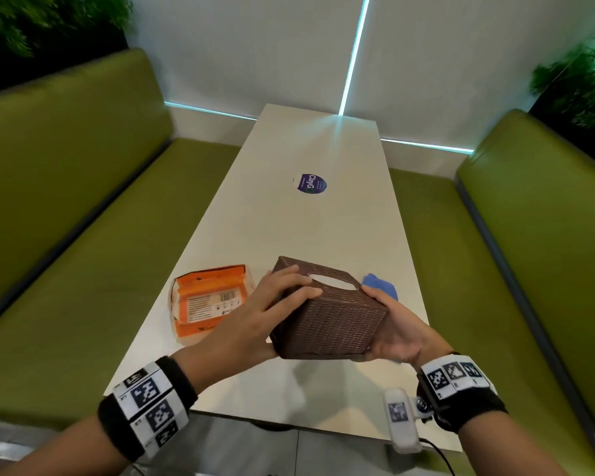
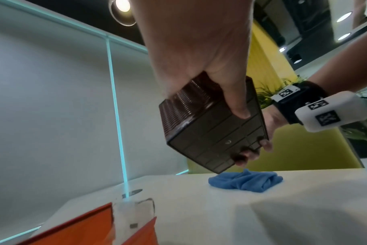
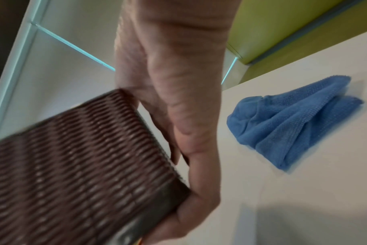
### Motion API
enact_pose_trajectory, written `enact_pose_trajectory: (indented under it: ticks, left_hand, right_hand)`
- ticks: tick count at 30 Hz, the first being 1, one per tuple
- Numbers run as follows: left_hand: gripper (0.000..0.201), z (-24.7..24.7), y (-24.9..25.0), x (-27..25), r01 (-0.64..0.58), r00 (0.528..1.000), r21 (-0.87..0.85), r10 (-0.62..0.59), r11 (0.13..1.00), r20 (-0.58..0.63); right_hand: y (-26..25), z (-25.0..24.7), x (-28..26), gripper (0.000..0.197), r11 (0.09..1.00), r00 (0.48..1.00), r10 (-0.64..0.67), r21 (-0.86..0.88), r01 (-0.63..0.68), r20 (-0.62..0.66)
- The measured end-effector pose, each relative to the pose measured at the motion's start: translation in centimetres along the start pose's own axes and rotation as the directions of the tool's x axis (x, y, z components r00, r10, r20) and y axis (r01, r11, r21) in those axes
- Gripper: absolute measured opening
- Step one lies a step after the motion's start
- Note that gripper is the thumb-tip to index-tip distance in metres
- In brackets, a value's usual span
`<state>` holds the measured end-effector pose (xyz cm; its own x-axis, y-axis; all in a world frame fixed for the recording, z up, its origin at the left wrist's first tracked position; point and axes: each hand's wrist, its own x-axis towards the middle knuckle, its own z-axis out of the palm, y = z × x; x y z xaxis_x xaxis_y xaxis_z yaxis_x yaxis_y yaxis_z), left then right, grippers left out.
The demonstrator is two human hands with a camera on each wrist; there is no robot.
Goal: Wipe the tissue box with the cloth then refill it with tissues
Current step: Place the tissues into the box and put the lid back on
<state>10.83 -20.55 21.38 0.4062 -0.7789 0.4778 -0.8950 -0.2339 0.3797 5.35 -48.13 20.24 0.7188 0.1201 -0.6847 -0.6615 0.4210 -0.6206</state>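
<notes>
Head view: my left hand [image 1: 272,304] and right hand [image 1: 389,324] clasp the tissue box [image 1: 327,314] tilted above the table's [image 1: 289,221] near edge; I should steady it one-handed before taking the cloth [image 1: 380,285].

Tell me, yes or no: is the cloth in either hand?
No, the blue cloth lies on the table, while both hands grip the tissue box.

tissue box [image 1: 327,317] brown woven | cloth [image 3: 293,121] blue | tissue pack [image 1: 208,300] orange
</notes>
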Motion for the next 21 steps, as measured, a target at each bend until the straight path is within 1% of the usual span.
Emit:
enact_pose_trajectory:
  ticks: [1, 2, 3, 4, 5, 6, 7, 8, 9, 10, 12, 14, 15, 16, 19, 21]
  left_hand:
    - [0.103, 0.0, -0.4, -0.3, 0.063, 0.997, 0.024, -0.064, 0.998, 0.035]
    - [0.116, 0.1, -0.7, -0.6, 0.159, 0.982, 0.014, -0.16, 0.987, 0.097]
    - [0.126, -0.1, -0.6, -0.7, 0.285, 0.946, -0.037, -0.275, 0.958, 0.174]
    - [0.128, -0.2, -0.5, -0.7, 0.409, 0.897, -0.123, -0.374, 0.904, 0.235]
    - [0.123, -0.1, -0.6, -0.5, 0.496, 0.859, -0.238, -0.431, 0.835, 0.277]
    - [0.112, 0.2, -0.7, -0.2, 0.536, 0.842, -0.366, -0.448, 0.761, 0.301]
    - [0.096, 0.5, -0.9, 0.2, 0.545, 0.838, -0.475, -0.452, 0.691, 0.304]
    - [0.079, 0.9, -1.2, 0.7, 0.555, 0.829, -0.535, -0.475, 0.637, 0.295]
    - [0.064, 1.2, -1.3, 1.1, 0.574, 0.81, -0.566, -0.513, 0.591, 0.286]
    - [0.058, 1.6, -1.5, 1.5, 0.607, 0.776, -0.577, -0.564, 0.547, 0.282]
    - [0.063, 2.1, -1.8, 2.1, 0.662, 0.712, -0.58, -0.639, 0.475, 0.291]
    - [0.068, 2.6, -2.4, 2.4, 0.695, 0.668, -0.582, -0.679, 0.421, 0.306]
    - [0.07, 2.9, -2.8, 2.5, 0.704, 0.653, -0.587, -0.69, 0.4, 0.312]
    - [0.073, 3.1, -3.0, 2.6, 0.712, 0.637, -0.592, -0.702, 0.378, 0.318]
    - [0.094, 3.7, -3.9, 2.8, 0.748, 0.579, -0.58, -0.743, 0.322, 0.334]
    - [0.095, 3.9, -4.2, 2.8, 0.754, 0.561, -0.584, -0.758, 0.301, 0.333]
  right_hand:
    - [0.2, 0.0, -0.1, 0.045, 0.999, 1.0, -0.024, 0.021, 0.025, -0.015]
    - [0.4, 0.0, -0.1, 0.041, 0.997, 0.998, -0.056, 0.042, 0.057, -0.036]
    - [0.5, 0.0, 0.0, 0.035, 0.994, 0.994, -0.091, 0.061, 0.095, -0.056]
    - [0.6, -0.1, 0.2, 0.029, 0.988, 0.989, -0.127, 0.075, 0.133, -0.081]
    - [0.8, -0.1, 0.4, 0.027, 0.982, 0.982, -0.158, 0.084, 0.167, -0.101]
    - [1.0, 0.0, 0.7, 0.032, 0.977, 0.977, -0.183, 0.087, 0.193, -0.114]
    - [1.2, 0.1, 1.2, 0.04, 0.974, 0.972, -0.199, 0.085, 0.21, -0.124]
    - [1.3, 0.3, 1.7, 0.044, 0.971, 0.967, -0.218, 0.075, 0.229, -0.135]
    - [1.4, 0.7, 2.2, 0.043, 0.964, 0.959, -0.245, 0.065, 0.256, -0.146]
    - [1.4, 1.0, 2.6, 0.04, 0.955, 0.947, -0.276, 0.063, 0.289, -0.162]
    - [1.1, 1.9, 3.3, 0.033, 0.934, 0.921, -0.334, 0.058, 0.351, -0.199]
    - [0.9, 2.5, 4.2, 0.026, 0.917, 0.898, -0.382, 0.029, 0.398, -0.219]
    - [0.9, 2.7, 4.7, 0.025, 0.911, 0.889, -0.402, 0.007, 0.413, -0.219]
    - [1.0, 2.8, 5.4, 0.028, 0.903, 0.88, -0.422, -0.016, 0.429, -0.218]
    - [1.7, 2.7, 7.4, 0.039, 0.885, 0.862, -0.461, -0.036, 0.465, -0.21]
    - [2.1, 2.8, 8.2, 0.04, 0.877, 0.858, -0.477, -0.04, 0.479, -0.189]
